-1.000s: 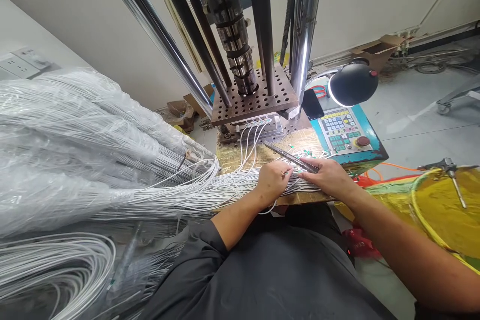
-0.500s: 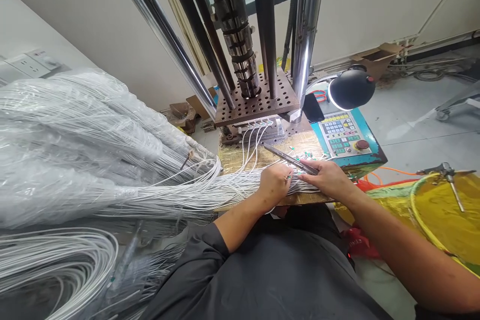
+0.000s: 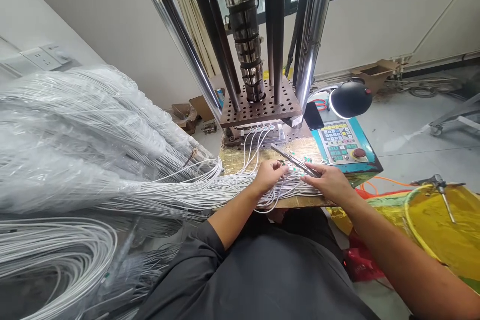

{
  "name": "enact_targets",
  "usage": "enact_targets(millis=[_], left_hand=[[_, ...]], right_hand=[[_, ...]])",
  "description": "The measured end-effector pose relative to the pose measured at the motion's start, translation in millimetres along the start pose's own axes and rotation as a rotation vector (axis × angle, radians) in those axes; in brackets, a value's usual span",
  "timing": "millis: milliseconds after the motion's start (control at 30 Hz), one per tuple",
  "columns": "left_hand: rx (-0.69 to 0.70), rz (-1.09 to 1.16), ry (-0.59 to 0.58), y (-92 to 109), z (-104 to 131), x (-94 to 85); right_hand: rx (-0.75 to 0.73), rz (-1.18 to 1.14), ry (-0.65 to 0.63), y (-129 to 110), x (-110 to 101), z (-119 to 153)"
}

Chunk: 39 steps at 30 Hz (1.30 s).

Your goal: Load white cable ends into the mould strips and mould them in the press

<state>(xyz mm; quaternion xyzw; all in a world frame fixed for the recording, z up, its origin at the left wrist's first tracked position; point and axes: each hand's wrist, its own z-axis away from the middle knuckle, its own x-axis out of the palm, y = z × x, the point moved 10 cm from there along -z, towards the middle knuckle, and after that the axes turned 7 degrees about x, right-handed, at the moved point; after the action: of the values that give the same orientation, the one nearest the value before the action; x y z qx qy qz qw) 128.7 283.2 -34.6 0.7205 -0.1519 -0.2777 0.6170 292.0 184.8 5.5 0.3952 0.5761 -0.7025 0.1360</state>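
Note:
My right hand (image 3: 330, 181) grips a pair of long metal tweezers (image 3: 294, 160), its tip pointing up and left toward the press. Beside it, my left hand (image 3: 269, 176) is closed in a pinch on a thin white cable, and a small dark end shows at the fingertips. Under both hands lies a thick bundle of white cables (image 3: 210, 192) with small green-tipped ends (image 3: 308, 159) at its right. Several white cables (image 3: 252, 150) run up into a mould (image 3: 278, 133) below the perforated press plate (image 3: 262, 116).
A control panel (image 3: 343, 142) with a red knob sits right of the work surface, under a black lamp (image 3: 351, 100). Plastic-wrapped cable bundles (image 3: 82, 125) fill the left side. A yellow-lined container (image 3: 442, 230) with an air gun (image 3: 444, 195) stands at the right.
My left hand has turned from a fist to a fingertip pinch and risen slightly. The tweezers remain in my right hand, and the camera view has shifted a little.

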Motion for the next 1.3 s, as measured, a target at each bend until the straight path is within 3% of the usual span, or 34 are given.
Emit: enact_targets(millis=[200, 300, 400, 633, 800, 1033, 1300], left_hand=[[0.0, -0.129, 0.093, 3, -5, -25.8], [-0.071, -0.174, -0.037, -3, -9, -23.1], [-0.179, -0.068, -0.183, -14, -10, -16.4], [-0.216, -0.079, -0.007, -26, -19, -34.3], [-0.087, -0.197, 0.002, -18, -16, -25.2], [0.28, -0.488, -0.107, 22, -13, -10.2], [0.349, -0.568, -0.117, 31, -11, -5.8]], right_hand=[[0.053, 0.011, -0.008, 8, 2, 2], [0.063, -0.001, -0.017, 9, 4, 2], [0.064, -0.014, -0.021, 9, 5, 2], [0.031, -0.025, -0.012, 10, 5, 1], [0.049, -0.017, -0.034, 13, 6, 0], [0.034, -0.035, -0.037, 12, 6, 1], [0.011, -0.016, -0.017, 12, 4, -1]])
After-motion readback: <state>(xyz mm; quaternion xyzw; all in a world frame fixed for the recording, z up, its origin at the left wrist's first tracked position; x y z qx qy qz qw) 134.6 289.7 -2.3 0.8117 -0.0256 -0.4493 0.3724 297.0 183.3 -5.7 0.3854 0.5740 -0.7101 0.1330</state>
